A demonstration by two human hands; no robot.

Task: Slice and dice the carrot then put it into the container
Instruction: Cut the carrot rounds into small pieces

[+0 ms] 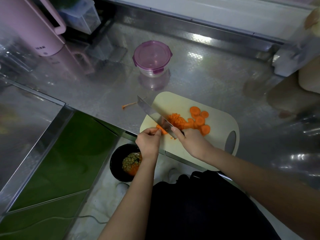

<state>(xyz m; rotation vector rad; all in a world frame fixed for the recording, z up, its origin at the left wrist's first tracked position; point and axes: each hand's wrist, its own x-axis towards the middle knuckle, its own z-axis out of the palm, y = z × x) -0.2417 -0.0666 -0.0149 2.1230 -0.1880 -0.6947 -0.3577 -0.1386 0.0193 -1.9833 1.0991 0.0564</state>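
Left hand [149, 142] pinches 1 carrot piece [162, 130]; right hand [192, 141] grips 1 knife [152, 111].

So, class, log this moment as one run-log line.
dicing | left hand holds carrot piece | right hand grips knife | container lid on

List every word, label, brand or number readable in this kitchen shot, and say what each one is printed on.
Pink kettle, low on its body: a short dark marking, too small and blurred to read.
Purple-lidded container, knife, cutting board: no text visible on any of them.
Nothing else in view carries legible writing.
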